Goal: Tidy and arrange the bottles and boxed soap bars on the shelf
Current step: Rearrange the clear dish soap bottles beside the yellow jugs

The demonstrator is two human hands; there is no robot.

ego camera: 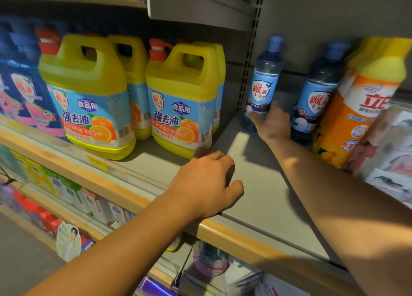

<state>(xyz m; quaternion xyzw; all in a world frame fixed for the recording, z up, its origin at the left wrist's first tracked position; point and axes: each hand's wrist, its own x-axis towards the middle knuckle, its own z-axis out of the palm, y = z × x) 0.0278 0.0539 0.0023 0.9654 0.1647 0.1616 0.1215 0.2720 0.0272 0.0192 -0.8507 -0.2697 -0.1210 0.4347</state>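
Head view: right grip (270, 122) holds blue bottle (264, 81) low; left grip (207, 184) rests loosely curled on shelf (263, 184).

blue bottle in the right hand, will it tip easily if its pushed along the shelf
Probably yes. The blue bottle is tall and slim on a narrow base, so a push high up would likely topple it. The right hand grips it low, which should keep it steadier. It looks full, so fairly heavy for its size, and the glossy label may be a bit slippery.
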